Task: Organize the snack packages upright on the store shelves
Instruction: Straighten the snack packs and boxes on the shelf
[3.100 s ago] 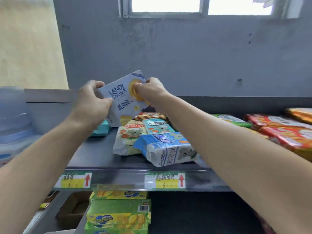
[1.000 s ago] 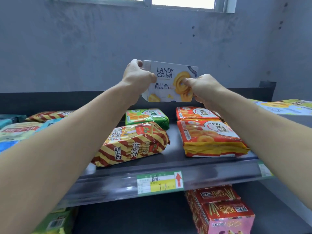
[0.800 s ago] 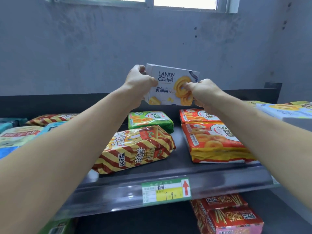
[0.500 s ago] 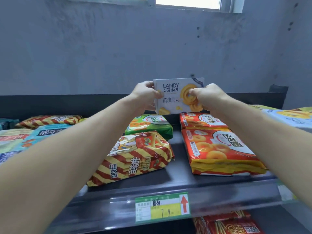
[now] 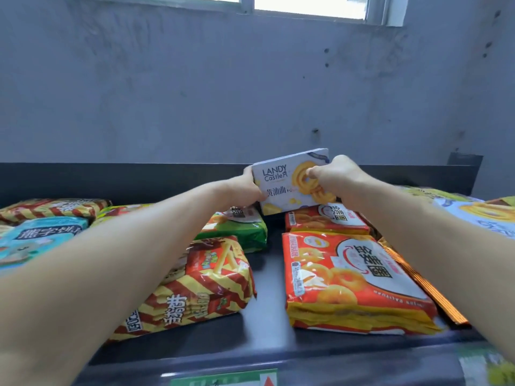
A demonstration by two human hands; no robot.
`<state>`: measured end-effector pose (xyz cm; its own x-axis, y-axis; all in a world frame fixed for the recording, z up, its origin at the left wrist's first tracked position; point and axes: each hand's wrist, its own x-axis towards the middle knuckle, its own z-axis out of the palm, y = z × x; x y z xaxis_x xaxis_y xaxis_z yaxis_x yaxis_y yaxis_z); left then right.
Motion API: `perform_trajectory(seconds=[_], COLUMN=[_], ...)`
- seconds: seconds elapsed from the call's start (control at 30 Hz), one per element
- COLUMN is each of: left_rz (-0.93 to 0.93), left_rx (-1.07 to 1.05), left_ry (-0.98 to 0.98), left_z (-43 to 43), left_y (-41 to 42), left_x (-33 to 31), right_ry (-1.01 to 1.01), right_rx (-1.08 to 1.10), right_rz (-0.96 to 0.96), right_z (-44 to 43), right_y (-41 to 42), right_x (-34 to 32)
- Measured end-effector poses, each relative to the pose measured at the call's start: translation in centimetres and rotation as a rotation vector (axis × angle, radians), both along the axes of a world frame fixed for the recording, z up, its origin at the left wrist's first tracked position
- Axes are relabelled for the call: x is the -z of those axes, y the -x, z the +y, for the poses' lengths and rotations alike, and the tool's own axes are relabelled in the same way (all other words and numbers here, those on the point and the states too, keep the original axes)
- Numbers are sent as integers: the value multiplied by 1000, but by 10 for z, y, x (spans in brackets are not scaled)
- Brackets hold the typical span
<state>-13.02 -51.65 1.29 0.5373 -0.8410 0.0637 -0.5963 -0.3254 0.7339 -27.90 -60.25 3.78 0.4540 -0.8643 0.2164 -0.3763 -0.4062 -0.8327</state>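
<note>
Both hands grip the biscuit box (image 5: 289, 181) at the far back of the shelf (image 5: 267, 324): left hand (image 5: 252, 188) on its left edge, right hand (image 5: 333, 176) on its right. Box tilted, near edge on the far orange pack (image 5: 326, 218). Suggest seating it square against the back rail, then letting go.

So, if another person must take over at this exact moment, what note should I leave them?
Left hand: holds the left end of the white cookie box.
Right hand: holds the right end of the same box.
The box is upright, at the back of the shelf, above the rear orange cookie bag; I cannot tell if it already rests on it.
Done: the box is brought to the back, not released.
Left: set it down standing and let go. The striped bag, the green bag and the front orange bag all lie flat and need standing up.
</note>
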Motion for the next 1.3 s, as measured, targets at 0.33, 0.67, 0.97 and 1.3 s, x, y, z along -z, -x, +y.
perform_trajectory(seconds=[0.33,0.67,0.97,1.3], left_rz=[-117,-213,-258,-370], left_rx=[-183,-328,-386,-385], left_ry=[-86,-200,-143,-116], left_z=[28,54,56,55], left_y=[-37,-53,-42,-46], left_x=[-4,-8,-2,0], right_ry=[120,-31,-63,41], right_rx=[-127,-293,-312,-283], right_rz=[210,250,351,421], right_z=[10,20,12,20], right_y=[-31,-59,-68,-66], right_x=[1,13,19,21])
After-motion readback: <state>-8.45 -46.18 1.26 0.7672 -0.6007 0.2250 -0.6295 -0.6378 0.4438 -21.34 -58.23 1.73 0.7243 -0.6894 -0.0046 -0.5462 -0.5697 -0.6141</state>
